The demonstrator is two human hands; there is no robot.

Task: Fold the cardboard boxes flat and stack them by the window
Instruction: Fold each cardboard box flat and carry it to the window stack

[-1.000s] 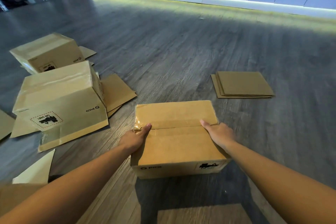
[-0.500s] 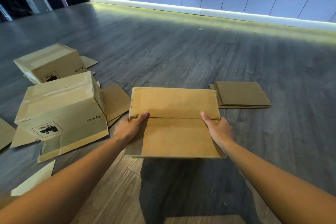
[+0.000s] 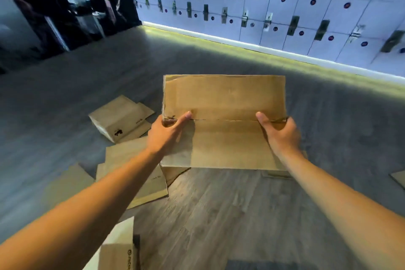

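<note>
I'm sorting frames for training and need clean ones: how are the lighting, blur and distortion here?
Head view: motion blur softens the lockers and the floor; wide-angle bending curves the locker row; a bright strip glows along the lockers' base; the box and both hands, left and right, are fairly sharp.

The brown rectangular cardboard box [image 3: 223, 123] is held up above the grey wooden floor, its closed top face turned toward the camera. A narrow seam runs across the middle of this face, where two flaps meet, with torn tape at both ends. A second brown cardboard box [image 3: 119, 118], still in its box shape and with a small black print on its side, lies on the floor at the left. Nearer, flattened brown cardboard pieces [image 3: 135, 173] lie on the floor, partly overlapping each other.
</note>
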